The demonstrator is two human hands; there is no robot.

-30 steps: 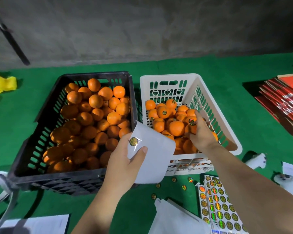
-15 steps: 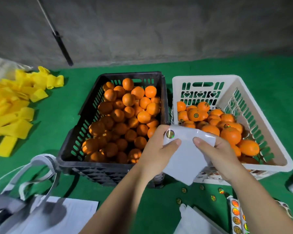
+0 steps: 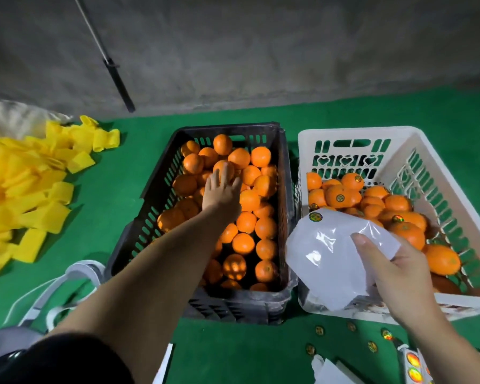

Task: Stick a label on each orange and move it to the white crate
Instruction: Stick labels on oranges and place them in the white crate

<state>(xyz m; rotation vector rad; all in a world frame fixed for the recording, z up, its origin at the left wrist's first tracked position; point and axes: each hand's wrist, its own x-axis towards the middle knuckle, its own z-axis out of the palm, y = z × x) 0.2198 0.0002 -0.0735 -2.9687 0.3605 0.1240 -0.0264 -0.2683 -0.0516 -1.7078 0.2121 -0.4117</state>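
One round label (image 3: 315,217) remains on the glossy white backing sheet (image 3: 333,261) gripped by the right hand (image 3: 394,275); the left hand (image 3: 222,192) (fingers spread) may dislodge neighbouring loose oranges (image 3: 247,200).

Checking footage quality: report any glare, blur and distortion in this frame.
Head view: glare streaks the glossy white backing sheet held by the right hand; the left hand over the black plastic crate is slightly motion-blurred; wide-angle bending splays the white plastic crate.

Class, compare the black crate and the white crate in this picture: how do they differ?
The black crate is dark and holds oranges with no labels showing; the white crate is pale, and several of its oranges bear round stickers. The left hand reaches into the black crate; the right hand holds a sticker sheet over the white crate. Both are slotted plastic on green cloth.
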